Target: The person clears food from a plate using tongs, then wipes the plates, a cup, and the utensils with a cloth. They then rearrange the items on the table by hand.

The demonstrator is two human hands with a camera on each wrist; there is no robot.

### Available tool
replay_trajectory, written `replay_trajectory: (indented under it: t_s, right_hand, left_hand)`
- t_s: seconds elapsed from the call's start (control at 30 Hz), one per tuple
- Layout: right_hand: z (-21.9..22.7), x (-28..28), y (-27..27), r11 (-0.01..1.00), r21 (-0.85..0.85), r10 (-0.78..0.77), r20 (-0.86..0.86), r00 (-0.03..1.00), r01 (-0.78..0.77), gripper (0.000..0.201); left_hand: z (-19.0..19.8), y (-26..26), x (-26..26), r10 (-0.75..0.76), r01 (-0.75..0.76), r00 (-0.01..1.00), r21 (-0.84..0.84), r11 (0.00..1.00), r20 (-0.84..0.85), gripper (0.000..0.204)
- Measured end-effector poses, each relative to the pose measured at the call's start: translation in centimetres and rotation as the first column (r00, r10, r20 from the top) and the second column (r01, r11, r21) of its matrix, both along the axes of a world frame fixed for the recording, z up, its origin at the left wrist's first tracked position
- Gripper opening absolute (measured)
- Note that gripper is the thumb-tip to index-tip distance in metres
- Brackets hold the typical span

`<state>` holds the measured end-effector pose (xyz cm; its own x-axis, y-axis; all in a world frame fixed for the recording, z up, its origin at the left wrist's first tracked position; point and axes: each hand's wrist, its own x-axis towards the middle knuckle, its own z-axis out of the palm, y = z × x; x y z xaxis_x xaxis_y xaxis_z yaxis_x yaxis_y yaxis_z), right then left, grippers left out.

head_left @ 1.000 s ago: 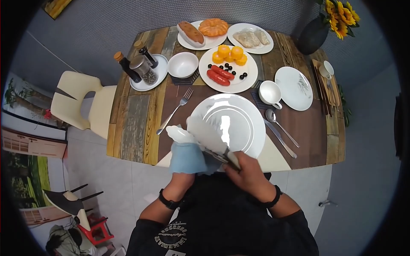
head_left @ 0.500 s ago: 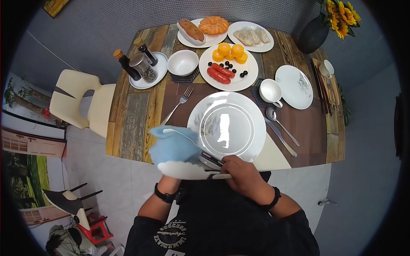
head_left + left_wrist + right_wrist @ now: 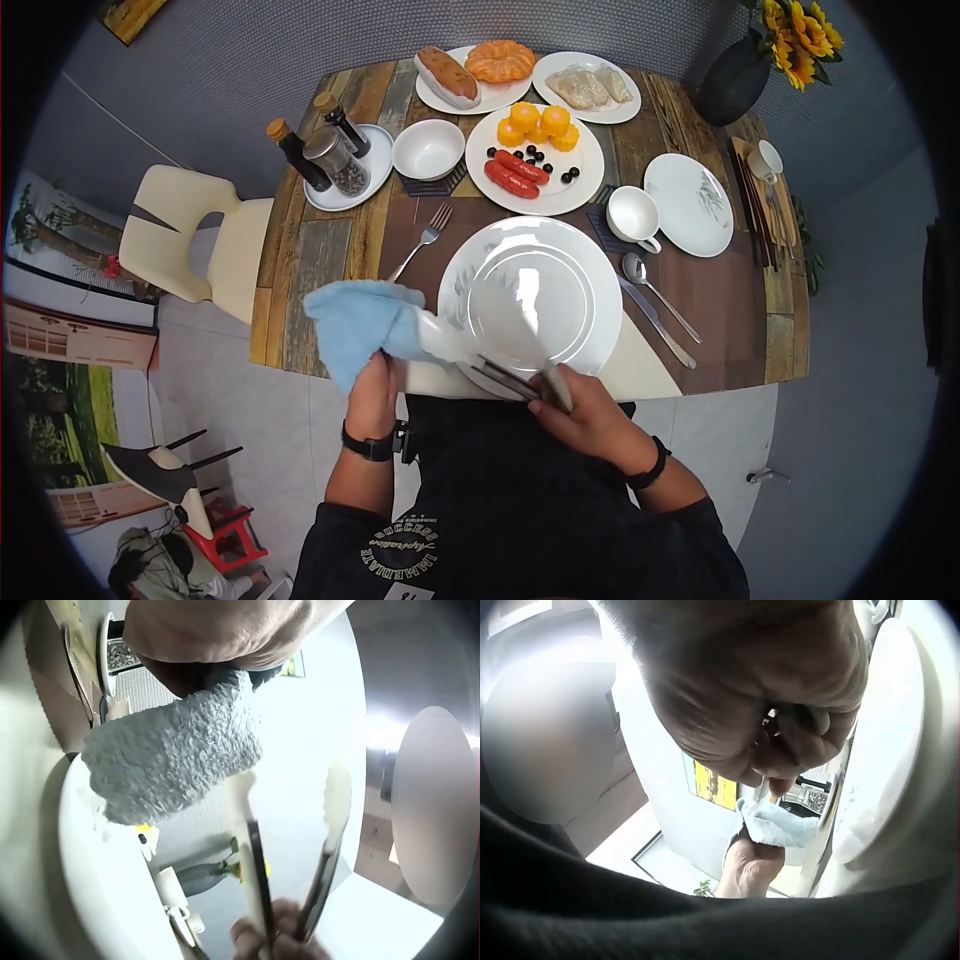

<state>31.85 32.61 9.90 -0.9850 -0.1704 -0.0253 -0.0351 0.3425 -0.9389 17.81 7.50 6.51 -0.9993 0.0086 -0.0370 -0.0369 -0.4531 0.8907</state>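
Note:
My left hand (image 3: 372, 395) grips a light blue cloth (image 3: 352, 325) by its lower part, over the table's front left edge. In the left wrist view the cloth (image 3: 176, 754) is fluffy and hangs close by one white tip of the tongs. My right hand (image 3: 592, 418) holds the tongs (image 3: 259, 866) near their joined end; their two arms stand spread apart. The white scalloped tip (image 3: 337, 802) of the other arm is apart from the cloth. Below lies a large white plate (image 3: 460, 255), partly covered by the blurred tongs in the head view.
A fork (image 3: 430, 235) lies left of the plate, a knife (image 3: 655, 325) and spoon (image 3: 650, 280) right. Beyond are a bowl (image 3: 428, 150), a cup (image 3: 633, 215), a food plate (image 3: 578, 195), a tray (image 3: 330, 200) with bottles and a grinder, and a vase (image 3: 735, 85).
My left hand with the cloth has moved left, off one tongs tip it was wrapped around or over. The tongs have turned in my right hand, the white arm swinging back up over the plate.

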Motion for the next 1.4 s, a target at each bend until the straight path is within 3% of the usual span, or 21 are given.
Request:
replay_trajectory:
  t_s: [0.03,0.1,0.17,0.2,0.27,0.33,0.43,0.63,0.73,0.83,0.9,0.97,1.03,1.13,1.17,1.23,1.27,1.3,1.33,1.37,1.4]
  right_hand:
    - [0.0,0.1,0.3,0.994,-0.104,-0.025,0.12,0.992,0.038,0.019]
    - [-1.1,0.3,0.3,0.973,-0.212,-0.058,0.132,0.99,0.086,0.015]
    - [-1.8,0.0,-0.2,0.848,-0.519,-0.056,0.119,0.991,0.11,0.016]
    - [-1.9,-0.3,-0.3,0.848,-0.519,-0.057,0.117,0.991,0.11,0.016]
    - [-1.9,-1.0,-0.3,0.709,-0.694,0.18,0.348,0.92,0.124,0.019]
    - [-2.2,-1.0,-0.7,0.65,-0.744,0.247,0.398,0.883,0.154,0.02]
    - [-2.9,-0.9,-1.3,0.598,-0.786,0.329,0.418,0.847,0.156,0.02]
    - [-2.7,-0.5,-0.7,0.525,-0.836,0.475,0.444,0.759,0.161,0.018]
    - [-2.6,-0.3,0.8,0.546,-0.829,0.502,0.438,0.745,0.12,0.021]
    - [-3.1,0.2,1.6,0.563,-0.812,0.35,0.402,0.846,0.153,0.02]
    - [-2.2,-0.4,1.3,0.572,-0.803,0.267,0.378,0.887,0.17,0.018]
    - [-1.3,-1.2,0.9,0.702,-0.682,0.038,0.327,0.944,0.208,0.017]
    - [-1.5,-1.7,0.3,0.734,-0.65,0.015,0.304,0.952,0.196,0.017]
    - [-3.3,-2.2,-1.2,0.927,-0.356,-0.097,0.074,0.993,0.117,0.017]
    - [-2.7,-2.3,-1.6,0.928,-0.354,-0.094,0.074,0.993,0.115,0.017]
    - [-1.0,-2.4,-2.4,0.98,-0.133,-0.146,0.042,0.988,0.151,0.019]
    - [-2.0,-2.4,-2.4,0.985,-0.117,-0.139,-0.112,0.984,0.126,0.023]
    - [-2.3,-2.4,-2.5,0.985,-0.119,-0.141,-0.114,0.983,0.127,0.023]
    - [-2.5,-2.4,-2.7,0.991,-0.083,-0.119,-0.124,0.985,0.109,0.029]
    - [-2.5,-2.3,-2.8,0.995,-0.046,-0.098,-0.131,0.987,0.092,0.035]
    - [-2.3,-2.3,-3.0,0.994,-0.045,-0.105,-0.131,0.986,0.1,0.035]
  left_hand:
    - [0.6,0.1,0.1,0.0,0.0,1.0,0.001,1.0,-0.003,0.021]
    - [1.0,0.2,0.5,-0.053,0.049,0.997,-0.094,0.994,-0.048,0.031]
    - [1.9,2.6,1.6,-0.094,0.055,0.973,-0.18,0.982,-0.212,0.025]
    - [1.9,3.8,2.4,-0.092,0.074,0.984,-0.12,0.99,-0.151,0.023]
    - [2.2,5.0,3.6,-0.096,0.091,0.992,-0.059,0.994,-0.085,0.022]
    - [3.1,5.5,4.2,-0.202,0.196,0.979,0.255,0.947,-0.003,0.02]
    - [1.4,4.2,3.4,-0.229,0.194,0.972,0.368,0.909,0.056,0.031]
    - [5.6,3.1,0.7,0.001,-0.019,0.998,0.298,0.954,0.06,0.048]
    - [5.5,0.2,-0.7,0.13,-0.136,0.991,0.222,0.965,0.04,0.044]
    - [4.4,-2.4,-2.1,0.069,-0.024,0.987,0.297,0.955,-0.144,0.033]
    - [4.3,-0.3,-0.5,0.257,-0.247,0.966,0.192,0.95,-0.03,0.021]
    - [2.9,0.2,1.0,-0.063,0.072,0.996,0.148,0.986,-0.068,0.034]
    - [3.6,3.5,2.6,-0.141,0.141,0.99,0.152,0.978,-0.006,0.041]
    - [3.7,5.3,4.0,-0.24,0.241,0.97,-0.015,0.97,0.046,0.048]
    - [4.0,5.7,4.2,-0.309,0.312,0.95,-0.106,0.944,0.046,0.051]
    - [2.9,5.1,4.3,-0.338,0.341,0.939,-0.058,0.938,0.06,0.054]
    - [0.6,4.2,4.5,-0.342,0.221,0.928,-0.517,0.827,-0.15,0.048]
    - [-1.4,3.5,4.5,-0.428,-0.038,0.843,-0.83,0.557,-0.326,0.042]
    - [-2.7,3.3,4.5,-0.434,-0.036,0.84,-0.83,0.556,-0.327,0.042]
    - [-3.6,3.3,4.5,-0.326,0.17,0.927,-0.571,0.804,-0.184,0.04]
    - [-4.2,3.3,4.4,-0.276,0.272,0.961,-0.196,0.942,0.008,0.038]
